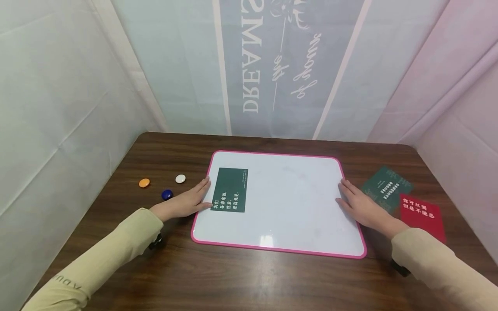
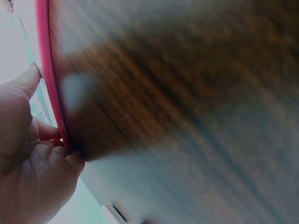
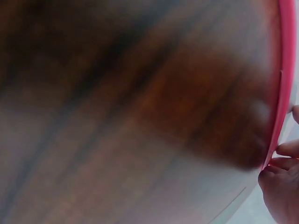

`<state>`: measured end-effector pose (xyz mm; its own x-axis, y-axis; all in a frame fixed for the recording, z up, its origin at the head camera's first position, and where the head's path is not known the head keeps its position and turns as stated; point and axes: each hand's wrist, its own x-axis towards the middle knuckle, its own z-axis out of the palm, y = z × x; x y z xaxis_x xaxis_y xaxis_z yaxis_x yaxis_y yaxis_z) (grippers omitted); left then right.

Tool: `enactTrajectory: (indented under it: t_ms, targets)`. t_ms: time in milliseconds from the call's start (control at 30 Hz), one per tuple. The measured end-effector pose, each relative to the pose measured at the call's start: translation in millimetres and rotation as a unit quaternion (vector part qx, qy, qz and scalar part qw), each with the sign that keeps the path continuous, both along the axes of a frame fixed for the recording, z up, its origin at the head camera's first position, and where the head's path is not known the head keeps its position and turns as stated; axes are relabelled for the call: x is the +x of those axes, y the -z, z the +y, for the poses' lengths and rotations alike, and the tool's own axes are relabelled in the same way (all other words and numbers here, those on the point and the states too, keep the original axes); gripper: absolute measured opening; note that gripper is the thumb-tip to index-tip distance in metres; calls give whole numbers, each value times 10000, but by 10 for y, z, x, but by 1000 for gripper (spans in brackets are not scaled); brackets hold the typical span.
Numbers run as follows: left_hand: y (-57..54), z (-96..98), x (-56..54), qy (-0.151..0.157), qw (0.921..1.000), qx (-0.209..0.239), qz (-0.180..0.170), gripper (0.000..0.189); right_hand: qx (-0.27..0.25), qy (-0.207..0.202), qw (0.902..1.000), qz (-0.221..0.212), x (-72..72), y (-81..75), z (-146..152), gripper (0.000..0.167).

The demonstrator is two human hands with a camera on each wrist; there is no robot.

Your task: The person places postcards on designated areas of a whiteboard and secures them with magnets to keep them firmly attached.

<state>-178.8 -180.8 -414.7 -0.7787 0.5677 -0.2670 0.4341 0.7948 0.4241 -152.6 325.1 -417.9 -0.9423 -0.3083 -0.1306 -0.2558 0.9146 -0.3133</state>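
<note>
A whiteboard (image 1: 295, 203) with a pink rim lies flat on the wooden table. My left hand (image 1: 190, 201) rests at its left edge, fingers extended along the rim and thumb over the white face. That thumb tip is by the lower left corner of a dark green card (image 1: 233, 185) with white writing, lying on the board. On the opposite side, my right hand (image 1: 359, 205) touches the right edge, also with extended fingers. Both wrist views show fingertips against the pink rim (image 2: 46, 60), and the right wrist view cuts off much of its hand.
Left of the board lie an orange disc (image 1: 144, 183), a white disc (image 1: 180, 179) and a blue disc (image 1: 167, 195). A second green card (image 1: 387, 188) and a red card (image 1: 422, 218) lie beside the right hand. Cloth curtains (image 1: 186, 77) hang behind the table (image 1: 233, 280).
</note>
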Motion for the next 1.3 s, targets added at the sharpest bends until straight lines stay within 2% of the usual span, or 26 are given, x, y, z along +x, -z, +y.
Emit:
enactTrajectory:
  t_ms: [133, 533, 833, 1033, 1300]
  targets:
    - [-8, 4, -1, -65, 9999, -28, -76, 79, -108, 42, 9998, -132, 22, 41, -9, 73]
    - [-63, 10, -10, -228, 9992, 71, -321, 77, -59, -51, 9999, -150, 19, 74, -33, 69]
    - [-136, -11, -72, -159, 9997, -129, 116, 69, -45, -70, 9999, -138, 16, 77, -40, 70]
    - [-240, -42, -136, -94, 9985, 45, 539, 49, -15, -54, 9999, -150, 18, 63, -52, 70]
    - [-444, -146, -199, -483, 9963, 362, 614, 36, 12, -53, 9999, -143, 27, 59, -50, 72]
